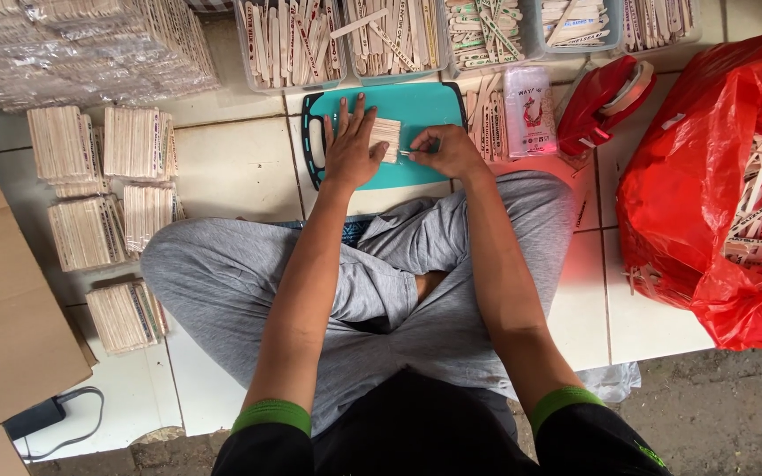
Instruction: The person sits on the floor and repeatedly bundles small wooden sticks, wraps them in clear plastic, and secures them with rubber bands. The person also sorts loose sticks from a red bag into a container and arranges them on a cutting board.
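A person sits cross-legged on a white tiled floor (pixel 240 167), grey trousers filling the middle of the view. At the floor's right edge slumps a big red plastic bag (pixel 707 185), its mouth showing loose flat wooden sticks. At the left edge lies a brown cardboard flap (pixel 2 308), and beyond it, toward the far left corner, a heap of clear-wrapped stick bundles (pixel 81 44). Between flap and knee, squared stacks of sticks (pixel 99 203) stand in rows on the tiles. Along the far edge runs a row of clear plastic tubs (pixel 381 40) packed with sticks. A red tape dispenser (pixel 606 97) rests just left of the bag, with a small clear packet (pixel 529 110) beside it.

In front of the knees lies a teal cutting board (pixel 425 106) with a dark handle slot at its left end. On the middle of the board sits a small flat bunch of wooden sticks (pixel 387 137).

The left hand (pixel 350 145) lies palm down on the board, fingers spread wide, its thumb side pressing the bunch's left edge. The right hand (pixel 447 152) is curled narrow, thumb and forefinger pinched on a thin pale piece at the bunch's right edge; what that piece is cannot be told.
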